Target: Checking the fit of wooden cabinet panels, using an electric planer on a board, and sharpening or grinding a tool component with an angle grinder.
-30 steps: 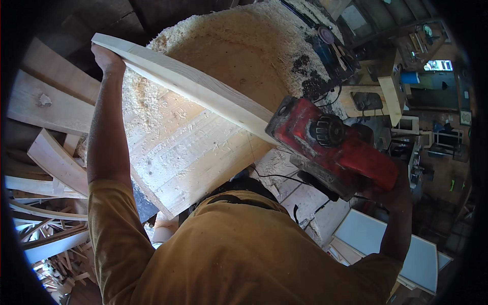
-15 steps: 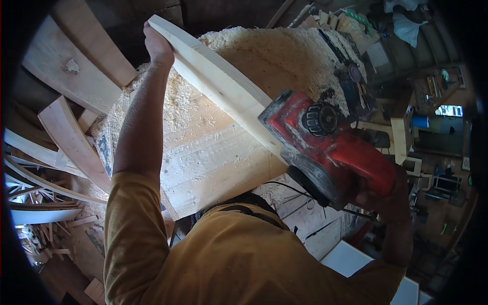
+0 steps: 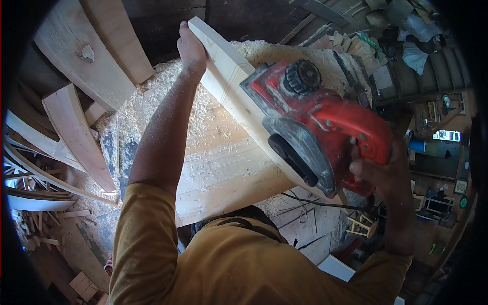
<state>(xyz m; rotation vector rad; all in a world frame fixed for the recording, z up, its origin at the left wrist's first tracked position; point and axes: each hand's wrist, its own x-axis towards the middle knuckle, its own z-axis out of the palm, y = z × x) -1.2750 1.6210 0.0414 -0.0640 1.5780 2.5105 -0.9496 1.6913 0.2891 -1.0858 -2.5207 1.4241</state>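
A thick, gently curved pale wooden board (image 3: 223,71) stands on its edge across the workbench (image 3: 213,178). My left hand (image 3: 192,51) is closed round its far upper end. A red electric hand planer (image 3: 330,114) with a black ridged knob rests along the board's upper edge and hides its middle. My right hand (image 3: 373,170) wraps round the planer's rear handle, its fingers showing underneath. From the planer's back a dark cord (image 3: 325,203) runs beside my waist.
Wood shavings (image 3: 157,96) heap over the bench around the board. Curved planks (image 3: 79,134) lean at the left, with offcuts on the floor below. A small wooden stool (image 3: 362,224) stands at the right, and a cluttered shelf area lies beyond it.
The planer has moved up and left along the board, toward my left hand, with my right hand on it. The whole view has shifted slightly; my left hand keeps its hold on the board's end.
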